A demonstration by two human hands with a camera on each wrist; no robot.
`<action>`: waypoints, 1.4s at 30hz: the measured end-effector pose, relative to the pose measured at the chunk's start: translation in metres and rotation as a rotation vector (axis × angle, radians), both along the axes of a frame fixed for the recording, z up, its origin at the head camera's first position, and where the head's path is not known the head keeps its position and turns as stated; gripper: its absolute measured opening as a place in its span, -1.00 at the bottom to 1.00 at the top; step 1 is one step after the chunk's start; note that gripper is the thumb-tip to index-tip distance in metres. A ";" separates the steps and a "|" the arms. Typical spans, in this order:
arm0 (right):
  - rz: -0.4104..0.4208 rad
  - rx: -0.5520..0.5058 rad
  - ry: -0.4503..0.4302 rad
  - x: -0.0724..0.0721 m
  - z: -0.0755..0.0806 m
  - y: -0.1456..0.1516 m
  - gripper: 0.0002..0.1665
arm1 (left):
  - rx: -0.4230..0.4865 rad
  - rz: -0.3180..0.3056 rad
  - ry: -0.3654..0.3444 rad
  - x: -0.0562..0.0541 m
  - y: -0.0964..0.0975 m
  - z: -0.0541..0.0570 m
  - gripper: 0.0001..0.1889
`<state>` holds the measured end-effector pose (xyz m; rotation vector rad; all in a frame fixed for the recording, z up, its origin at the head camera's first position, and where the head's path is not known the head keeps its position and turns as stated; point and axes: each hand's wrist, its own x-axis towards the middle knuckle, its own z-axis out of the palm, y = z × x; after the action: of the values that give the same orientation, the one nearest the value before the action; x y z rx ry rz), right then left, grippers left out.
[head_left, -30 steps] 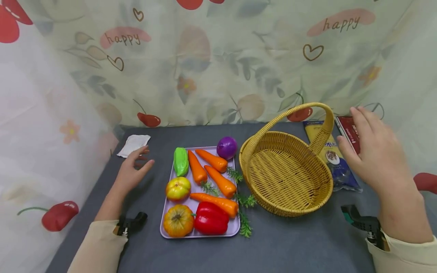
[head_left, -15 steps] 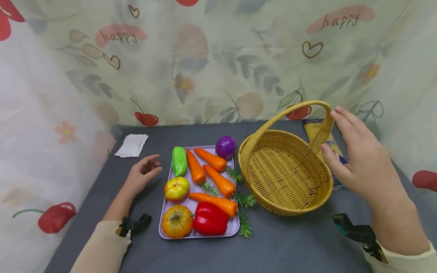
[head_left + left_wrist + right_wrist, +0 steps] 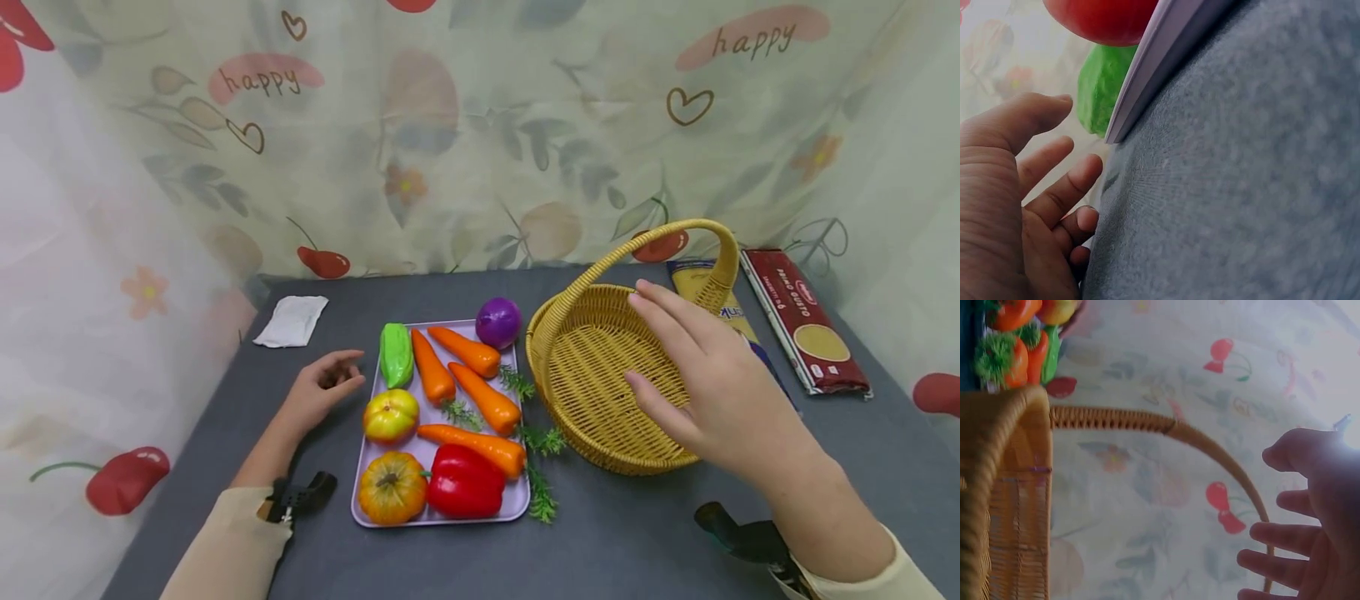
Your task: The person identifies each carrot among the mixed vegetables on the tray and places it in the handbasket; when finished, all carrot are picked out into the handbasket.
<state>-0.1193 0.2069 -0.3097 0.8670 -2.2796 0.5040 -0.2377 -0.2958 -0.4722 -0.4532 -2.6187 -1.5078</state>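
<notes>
My left hand (image 3: 318, 392) hovers just left of the lilac tray (image 3: 516, 500), fingers loosely bent and holding nothing. The left wrist view has this hand (image 3: 1054, 187) near the tray's edge. Across the tray lie several orange carrots (image 3: 489, 400), a red bell pepper (image 3: 467, 482), a small pumpkin (image 3: 392, 487), a yellow-red round fruit (image 3: 392, 415), a ridged green vegetable (image 3: 396, 356) and a purple onion-like ball (image 3: 498, 323). My right hand (image 3: 708, 387) is above the right side of the wicker basket (image 3: 600, 383), fingers extended. Nothing is in it; the basket holds nothing visible.
A yellow-and-blue bag (image 3: 690, 279) lies behind the basket, partly hidden. To its right is a red spaghetti pack (image 3: 806, 321). A white packet (image 3: 291, 321) sits at the back left. The basket's tall handle (image 3: 630, 254) arches upward. Patterned curtain surrounds the table.
My right hand has moved left, from over the packs to over the basket, uncovering the red spaghetti pack. My left hand has shifted a little right toward the tray, its fingers more bent.
</notes>
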 end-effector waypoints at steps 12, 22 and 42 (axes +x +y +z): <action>0.147 0.040 -0.136 0.011 -0.029 -0.047 -0.23 | -0.121 -0.023 -0.049 -0.001 0.006 -0.003 -0.60; 0.164 0.013 -0.579 0.026 -0.071 -0.087 -0.28 | -0.217 -0.032 -0.044 -0.003 0.010 -0.003 -0.66; 0.067 0.109 -0.577 0.011 -0.124 -0.104 -0.41 | -0.222 -0.017 -0.054 -0.002 0.006 -0.001 -0.65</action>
<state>-0.1082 0.1030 -0.4335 0.9422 -2.8274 0.7414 -0.2398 -0.2899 -0.4729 -0.4584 -2.8450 -1.2560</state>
